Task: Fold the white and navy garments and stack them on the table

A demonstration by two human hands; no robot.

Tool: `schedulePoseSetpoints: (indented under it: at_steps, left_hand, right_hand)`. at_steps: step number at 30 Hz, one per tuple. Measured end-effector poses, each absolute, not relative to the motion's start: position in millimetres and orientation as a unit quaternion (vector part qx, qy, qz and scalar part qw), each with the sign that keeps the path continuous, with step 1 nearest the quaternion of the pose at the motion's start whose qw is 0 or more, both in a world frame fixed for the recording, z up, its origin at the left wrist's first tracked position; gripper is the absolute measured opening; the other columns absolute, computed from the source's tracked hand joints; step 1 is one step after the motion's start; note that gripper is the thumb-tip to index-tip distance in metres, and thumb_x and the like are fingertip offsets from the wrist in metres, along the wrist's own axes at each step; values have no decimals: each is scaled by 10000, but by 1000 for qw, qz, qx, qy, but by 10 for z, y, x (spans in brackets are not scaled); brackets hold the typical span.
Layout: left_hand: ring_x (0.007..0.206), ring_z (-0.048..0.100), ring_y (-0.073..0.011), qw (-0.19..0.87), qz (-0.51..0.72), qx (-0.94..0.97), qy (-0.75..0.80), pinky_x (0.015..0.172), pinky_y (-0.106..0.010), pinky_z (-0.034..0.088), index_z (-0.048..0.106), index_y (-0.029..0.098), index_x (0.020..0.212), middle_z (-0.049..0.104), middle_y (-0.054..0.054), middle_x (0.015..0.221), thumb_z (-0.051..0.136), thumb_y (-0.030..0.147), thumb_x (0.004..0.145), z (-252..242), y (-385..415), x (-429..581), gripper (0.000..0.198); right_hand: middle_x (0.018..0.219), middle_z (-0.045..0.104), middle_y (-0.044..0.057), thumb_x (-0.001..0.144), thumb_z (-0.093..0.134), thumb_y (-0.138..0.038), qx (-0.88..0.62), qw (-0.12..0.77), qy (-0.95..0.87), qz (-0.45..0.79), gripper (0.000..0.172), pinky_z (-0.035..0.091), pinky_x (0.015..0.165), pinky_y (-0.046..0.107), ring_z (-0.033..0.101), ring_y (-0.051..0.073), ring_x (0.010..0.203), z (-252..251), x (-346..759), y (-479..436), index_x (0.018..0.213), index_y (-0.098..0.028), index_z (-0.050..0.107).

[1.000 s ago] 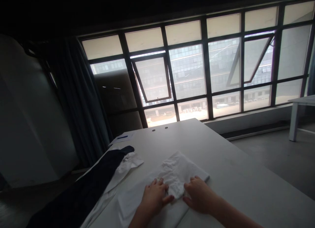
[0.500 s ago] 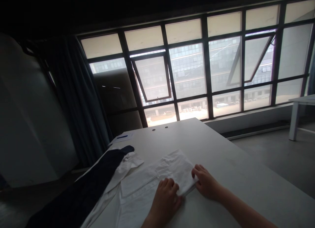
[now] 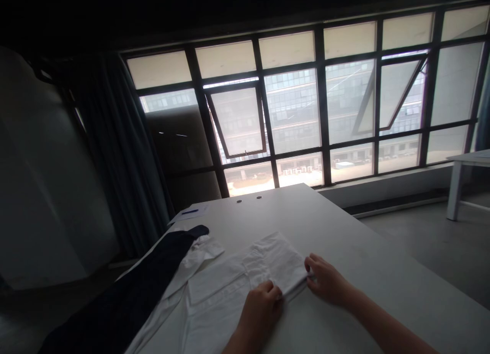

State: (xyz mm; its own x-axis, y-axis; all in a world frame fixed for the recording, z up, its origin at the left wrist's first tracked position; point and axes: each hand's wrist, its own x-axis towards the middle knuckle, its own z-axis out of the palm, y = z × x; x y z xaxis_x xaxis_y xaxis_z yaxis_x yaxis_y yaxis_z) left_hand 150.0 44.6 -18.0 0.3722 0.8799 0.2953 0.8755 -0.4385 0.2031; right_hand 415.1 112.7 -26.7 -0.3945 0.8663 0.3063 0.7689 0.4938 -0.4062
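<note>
part-folded white shirt (image 3: 229, 287) flat on the bench (image 3: 344, 226), left hand (image 3: 260, 308) curled, pinching its near fold, right hand (image 3: 325, 280) fingertips on its right corner, grip unclear, dark garment (image 3: 153, 277) left of the shirt

A long white table (image 3: 344, 231) runs from six o'clock towards twelve. Along its edge at eight o'clock lies a dark navy garment (image 3: 145, 287), draped over a crumpled white garment (image 3: 202, 254) whose sleeve pokes out at its far end. Beyond them, at ten o'clock on the tabletop, a sheet of paper (image 3: 189, 213) carries a blue pen (image 3: 190, 211). Two small holes (image 3: 248, 199) sit near the far edge at twelve o'clock. Behind stands a black-framed window (image 3: 291, 109) with two sashes tilted open, an office building (image 3: 291, 96) outside. A dark curtain (image 3: 126, 155) hangs at nine o'clock; a second white table (image 3: 465, 175) stands at three o'clock on the grey floor (image 3: 432, 242).
</note>
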Motion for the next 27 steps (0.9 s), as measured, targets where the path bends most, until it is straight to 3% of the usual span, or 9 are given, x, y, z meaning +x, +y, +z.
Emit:
schedulePoseSetpoints:
  at_steps: [7, 15, 22, 27]
  left_hand:
    - [827, 649, -159, -2, 139, 837, 529, 695, -238, 414, 676, 247, 854, 695, -3, 882, 590, 121, 856, -162, 452, 1503, 153]
    - [874, 643, -175, -10, 118, 853, 509, 736, -252, 438, 690, 251, 865, 689, -18, 904, 594, 165, 910, -193, 495, 1567, 136]
    - [885, 621, -189, -29, 135, 859, 493, 765, -287, 487, 652, 309, 1114, 665, -23, 997, 562, 107, 880, -176, 392, 1613, 322]
    - [968, 594, -232, -55, 172, 876, 447, 855, -364, 499, 649, 275, 1036, 656, -45, 1040, 680, 228, 869, -208, 409, 1673, 177]
  right_hand:
    - [931, 633, 27, 728, 491, -44, -532, 214, -817, 58, 253, 362, 754, 278, 581, 186, 863, -335, 4122, 1213, 889, -232, 544]
    - [831, 641, 40, 812, 463, -78, -572, 240, -783, 49, 167, 334, 705, 287, 589, 194, 787, -424, 4274, 1278, 843, -229, 528]
    - [881, 663, 25, 764, 467, -72, -544, 252, -796, 76, 224, 379, 754, 278, 593, 194, 842, -470, 4291, 1309, 886, -244, 543]
    - [886, 661, 20, 734, 464, -87, -521, 257, -808, 99, 256, 409, 801, 293, 591, 202, 876, -481, 4267, 1310, 904, -246, 571]
